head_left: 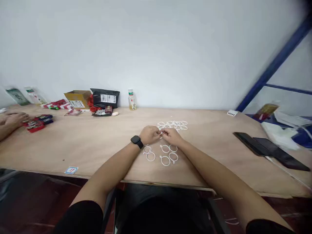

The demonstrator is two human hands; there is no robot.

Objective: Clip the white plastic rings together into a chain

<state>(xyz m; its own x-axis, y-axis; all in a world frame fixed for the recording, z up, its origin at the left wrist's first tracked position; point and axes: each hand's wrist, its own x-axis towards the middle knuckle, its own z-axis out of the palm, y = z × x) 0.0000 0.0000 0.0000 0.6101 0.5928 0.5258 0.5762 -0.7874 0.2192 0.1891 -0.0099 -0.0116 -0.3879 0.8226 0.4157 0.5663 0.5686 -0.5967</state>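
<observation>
Inward, left hand [149, 135] meets right hand [172, 136], pinching.

White wall [156, 48] — blue metal frame [275, 61] at right — dark reddish floor [41, 201]

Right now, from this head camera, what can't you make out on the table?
Head view:
What the left hand and right hand pinch: their fingers hide it.
The heap of white plastic rings: overlapping and too small to count.
The label on the black package: too small to read.
Another person's hand: that arm is cut off by the left edge.
</observation>
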